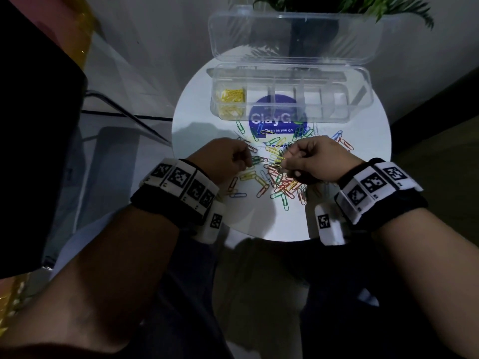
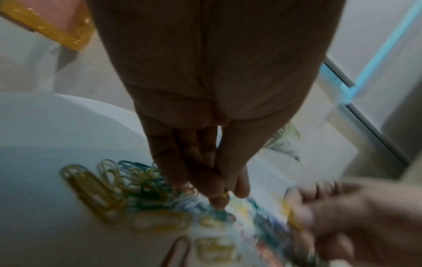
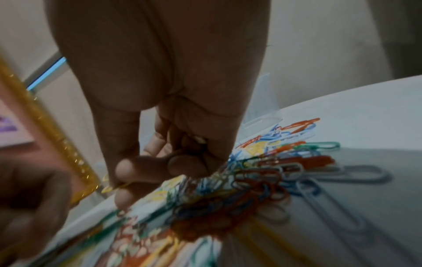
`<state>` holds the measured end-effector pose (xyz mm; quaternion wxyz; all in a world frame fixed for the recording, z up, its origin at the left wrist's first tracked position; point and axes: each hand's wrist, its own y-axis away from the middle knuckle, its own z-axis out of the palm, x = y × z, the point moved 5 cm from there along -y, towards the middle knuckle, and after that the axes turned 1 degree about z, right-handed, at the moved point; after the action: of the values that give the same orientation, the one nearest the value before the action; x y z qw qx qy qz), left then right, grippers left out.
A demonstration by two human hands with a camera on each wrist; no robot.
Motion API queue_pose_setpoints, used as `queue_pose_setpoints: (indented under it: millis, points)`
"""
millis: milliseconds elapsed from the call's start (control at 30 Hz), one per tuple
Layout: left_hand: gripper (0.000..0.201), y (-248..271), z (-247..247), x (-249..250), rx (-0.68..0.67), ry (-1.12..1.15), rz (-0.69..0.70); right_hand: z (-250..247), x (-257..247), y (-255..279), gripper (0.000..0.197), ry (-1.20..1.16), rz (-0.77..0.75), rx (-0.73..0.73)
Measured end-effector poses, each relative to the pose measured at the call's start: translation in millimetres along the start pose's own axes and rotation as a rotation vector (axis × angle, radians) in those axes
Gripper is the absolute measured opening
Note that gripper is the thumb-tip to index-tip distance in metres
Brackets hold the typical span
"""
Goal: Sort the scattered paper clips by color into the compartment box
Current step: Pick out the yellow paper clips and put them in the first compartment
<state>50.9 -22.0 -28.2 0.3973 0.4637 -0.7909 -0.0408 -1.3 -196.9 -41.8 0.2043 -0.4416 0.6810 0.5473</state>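
Note:
A heap of paper clips [image 1: 278,174] in mixed colours lies mid-table on the round white table [image 1: 197,120]. Behind it stands the clear compartment box [image 1: 290,99], lid [image 1: 293,35] open; its two left compartments hold yellow clips [image 1: 232,95]. My left hand [image 1: 247,161] hovers over the heap's left side with curled fingers, and the left wrist view shows a small yellow clip [image 2: 224,194] pinched at the fingertips of the left hand [image 2: 222,196]. My right hand [image 1: 285,160] pinches a yellow clip [image 1: 278,159] between thumb and forefinger just above the heap; the right wrist view shows the right hand [image 3: 123,182] holding that yellow clip [image 3: 114,187].
A blue round sticker [image 1: 277,120] sits on the tabletop partly under the box. A potted plant [image 1: 337,6] stands behind the lid. A glass surface [image 1: 116,81] and a yellow-edged object [image 1: 83,27] lie to the left. The table's near edge [image 1: 259,235] is by my wrists.

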Motion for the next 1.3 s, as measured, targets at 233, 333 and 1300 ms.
queue_pose_setpoints:
  millis: [233,333,1300]
  points:
    - [0.023,-4.1,15.0,2.4,-0.014,-0.270,0.001,-11.4,-6.6,0.4,0.006,-0.135,-0.034,0.100]
    - [0.019,-4.2,16.8,4.3,-0.006,-0.308,0.009,-16.2,-21.3,-2.1,0.008,-0.129,-0.106,0.180]
    - [0.019,-21.9,-71.6,-27.1,0.699,0.409,-0.041,-1.7,-133.3,-59.7,0.014,0.247,-0.319,0.349]
